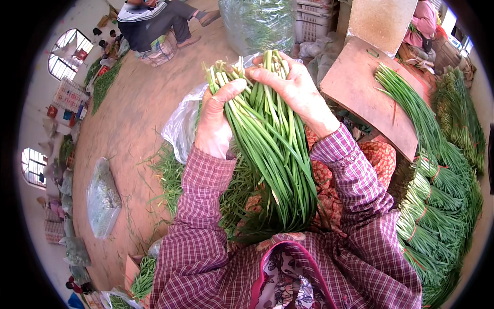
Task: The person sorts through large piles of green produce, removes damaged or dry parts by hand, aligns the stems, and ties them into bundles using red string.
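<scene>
Covering most of the view: brownish floor point(139, 123), matte, scuffed, loose green blades strewn over it. Right side, big heap of tied bundles point(447, 206), grassy leaves, pale stem ends, curving along the rim; individual bundles hard to separate toward the far side. Plaid sleeves point(198, 190), thin woven cloth. Bunch of long green stalks point(278, 149) held up above the lap: smooth, slender, pale cut ends at top, dark leaf ends drooping toward the body, lost in shadow. Flat reddish board point(365, 82), stiff, angular, stalks lying on it. Shiny clear plastic sack point(257, 26), cut off by upper edge. Left hand point(217, 116) and right hand point(293, 87) both clasp the bunch near its stem ends, thumbs in front; most fingers hidden behind stalks. Thin red bands point(419, 215) on heaped bundles, partly buried.
</scene>
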`<state>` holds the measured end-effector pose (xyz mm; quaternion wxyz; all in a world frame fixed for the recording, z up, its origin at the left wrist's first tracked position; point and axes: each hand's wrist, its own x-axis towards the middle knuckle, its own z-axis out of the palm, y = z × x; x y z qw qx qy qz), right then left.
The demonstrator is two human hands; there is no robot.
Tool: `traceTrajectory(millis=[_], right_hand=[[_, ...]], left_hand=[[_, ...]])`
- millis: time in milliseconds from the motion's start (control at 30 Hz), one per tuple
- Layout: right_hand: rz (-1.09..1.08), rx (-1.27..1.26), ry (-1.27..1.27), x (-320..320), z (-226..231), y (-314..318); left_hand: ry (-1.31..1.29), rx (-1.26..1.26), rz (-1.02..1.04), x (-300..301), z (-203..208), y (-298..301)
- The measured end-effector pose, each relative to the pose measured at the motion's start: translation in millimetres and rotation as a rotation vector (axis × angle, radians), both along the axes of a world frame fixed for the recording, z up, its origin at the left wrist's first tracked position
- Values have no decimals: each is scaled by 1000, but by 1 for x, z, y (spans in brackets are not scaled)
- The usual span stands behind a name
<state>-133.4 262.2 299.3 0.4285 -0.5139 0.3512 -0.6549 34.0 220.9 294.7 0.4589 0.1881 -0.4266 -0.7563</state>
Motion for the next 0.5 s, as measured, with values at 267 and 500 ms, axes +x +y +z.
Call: traceTrajectory(millis=[267, 500], right_hand=[[-172, 50, 113, -25, 21, 8], [-685, -134, 114, -128, 44, 17]], left_hand=[[83, 4, 74, 17, 24, -17], [118, -263, 304, 151, 89, -94]])
